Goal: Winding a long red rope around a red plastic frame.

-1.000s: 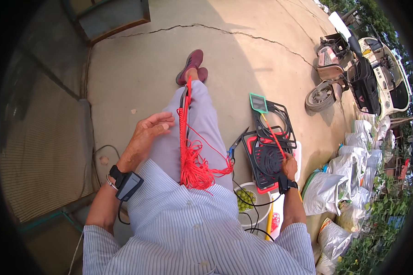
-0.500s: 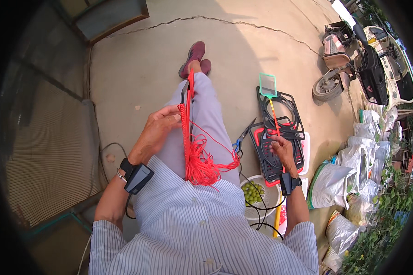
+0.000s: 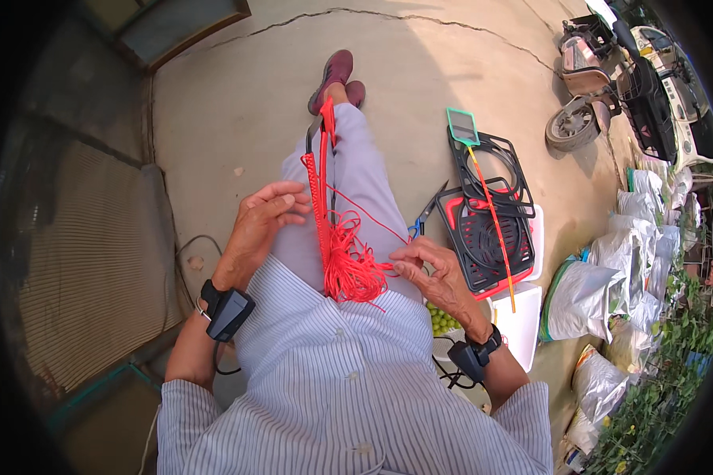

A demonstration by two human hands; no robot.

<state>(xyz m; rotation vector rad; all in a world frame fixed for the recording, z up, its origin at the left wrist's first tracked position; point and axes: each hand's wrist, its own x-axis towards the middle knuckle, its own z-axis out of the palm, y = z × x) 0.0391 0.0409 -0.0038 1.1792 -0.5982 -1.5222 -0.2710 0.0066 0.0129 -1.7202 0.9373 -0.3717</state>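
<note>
Across my lap lies a bundle of loose red cord (image 3: 354, 265). Beside it runs a long black frame or handle wrapped in red cord (image 3: 317, 190), its far end between my shins. My left hand (image 3: 266, 215) hovers left of the wrapped part, fingers apart and holding nothing. At the bundle's right side, my right hand (image 3: 440, 277) has its thumb and forefinger close together around a strand of the red cord. The exact fingertip contact is small and partly hidden. A fly swatter (image 3: 491, 210) with a green head lies to the right of that hand.
Black plastic racks (image 3: 483, 237) and a white box (image 3: 523, 317) stand at my right, with scissors (image 3: 428, 210) beside them. Green fruit (image 3: 442, 319) shows partly behind my right wrist. Farther right are filled sacks (image 3: 582, 297) and a scooter (image 3: 582, 119).
My right hand has left the fly swatter, which now lies on the racks, and has come left to the red cord. My left hand has drawn slightly away from the wrapped part.
</note>
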